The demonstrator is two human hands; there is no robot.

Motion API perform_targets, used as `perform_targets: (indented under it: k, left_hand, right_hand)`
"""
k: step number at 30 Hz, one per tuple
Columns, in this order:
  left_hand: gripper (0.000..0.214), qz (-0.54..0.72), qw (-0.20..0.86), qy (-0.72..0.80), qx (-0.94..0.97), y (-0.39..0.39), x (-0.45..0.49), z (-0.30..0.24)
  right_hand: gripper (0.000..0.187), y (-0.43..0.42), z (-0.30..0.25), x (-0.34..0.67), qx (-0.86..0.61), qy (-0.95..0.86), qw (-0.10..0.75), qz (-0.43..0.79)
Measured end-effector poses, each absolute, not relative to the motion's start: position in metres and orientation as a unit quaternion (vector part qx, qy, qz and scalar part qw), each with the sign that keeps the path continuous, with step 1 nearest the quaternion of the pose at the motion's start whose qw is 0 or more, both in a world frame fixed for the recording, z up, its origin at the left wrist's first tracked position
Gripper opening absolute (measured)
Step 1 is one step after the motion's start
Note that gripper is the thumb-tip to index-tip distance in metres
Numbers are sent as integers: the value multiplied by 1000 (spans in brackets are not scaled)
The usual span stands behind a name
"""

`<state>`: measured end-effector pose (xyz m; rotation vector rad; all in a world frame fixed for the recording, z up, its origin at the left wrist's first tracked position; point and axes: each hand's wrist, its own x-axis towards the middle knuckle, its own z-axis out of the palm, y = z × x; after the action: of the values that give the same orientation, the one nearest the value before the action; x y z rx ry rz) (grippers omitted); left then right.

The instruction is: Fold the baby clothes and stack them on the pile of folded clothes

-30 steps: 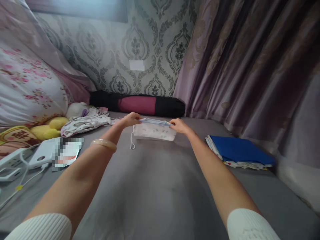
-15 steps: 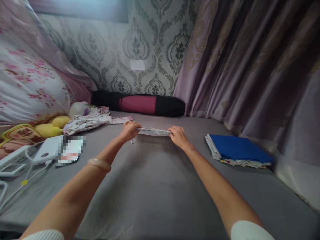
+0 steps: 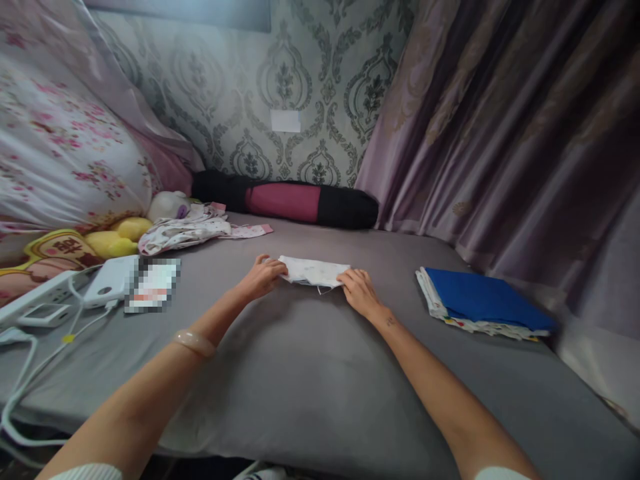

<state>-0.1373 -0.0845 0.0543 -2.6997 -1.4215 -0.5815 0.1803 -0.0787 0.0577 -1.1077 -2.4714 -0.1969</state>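
Observation:
A small white patterned cloth point(image 3: 315, 271), folded flat, lies on the grey bed sheet point(image 3: 300, 387) ahead of me. My left hand point(image 3: 263, 275) pinches its left end and my right hand point(image 3: 359, 291) presses on its right end. A thin white string hangs from the cloth's near edge. A pale bangle circles my left wrist.
A folded blue cloth stack point(image 3: 483, 301) lies to the right by the curtain point(image 3: 500, 133). A crumpled patterned garment point(image 3: 185, 230), yellow plush toys point(image 3: 117, 239) and a floral pillow point(image 3: 60, 153) sit left. A power strip, charger and cables point(image 3: 65, 297) lie near the left edge. A black-and-pink roll point(image 3: 285, 200) lines the wall.
The cloth was held up between both hands, then lowered and laid flat on the sheet, folded narrower. Both hands came down with it.

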Motion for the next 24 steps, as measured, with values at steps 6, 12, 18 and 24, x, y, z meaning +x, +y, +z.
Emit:
perform_targets:
  k: [6,12,18,24]
  left_hand:
    - [34,-157,6,-453,-878,-95,-137,51]
    - [43,-131,-14,-444,-887,-102,-140,53]
    - [52,-98,-29,-450,-887,-103,-139,59]
    - [30,-92,-11,-551,-829,-88,-104,73]
  right_hand:
    - [28,-88,50,181,-395,-898,181,-67]
    - [31,-94,47,184,-387,-905,165,-63]
    - [32,-99,53,182,-402,-902,150,-44]
    - [26,-81,63,155,-494,-860,124,-17]
